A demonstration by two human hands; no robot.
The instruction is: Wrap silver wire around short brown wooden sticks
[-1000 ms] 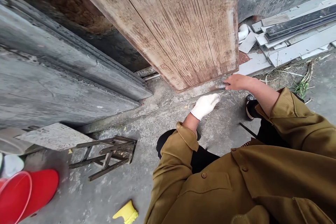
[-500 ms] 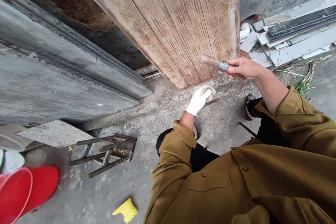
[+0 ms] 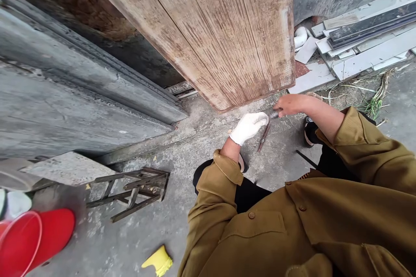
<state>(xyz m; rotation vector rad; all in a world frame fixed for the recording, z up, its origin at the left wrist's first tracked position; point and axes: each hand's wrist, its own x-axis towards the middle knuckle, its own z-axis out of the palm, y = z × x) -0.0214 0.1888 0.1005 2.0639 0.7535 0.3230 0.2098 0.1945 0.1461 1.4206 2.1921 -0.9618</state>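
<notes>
The right hand [image 3: 290, 104] has its grip closed around the wire-wrapped tool [image 3: 273, 114], whose end lies at the gloved left hand's [image 3: 249, 128] fingertips. The left grip is narrow, fingers bent together on the rod [image 3: 264, 137], which slants down from them over the floor [image 3: 185, 160]. Both hands are just below the panel's [image 3: 211, 30] bottom edge, between it and the person's legs, so room toward the body is short. Open floor spreads left, between the left knee and the stool [image 3: 131, 194]. The panel blocks the way ahead; beyond its left edge slants the grey slab [image 3: 84, 91]. At right, boards [image 3: 367, 47] are piled along the wall, near the grass [image 3: 375, 106]. The bucket [image 3: 52, 233] and a yellow object [image 3: 159, 261] sit well apart, lower left.
</notes>
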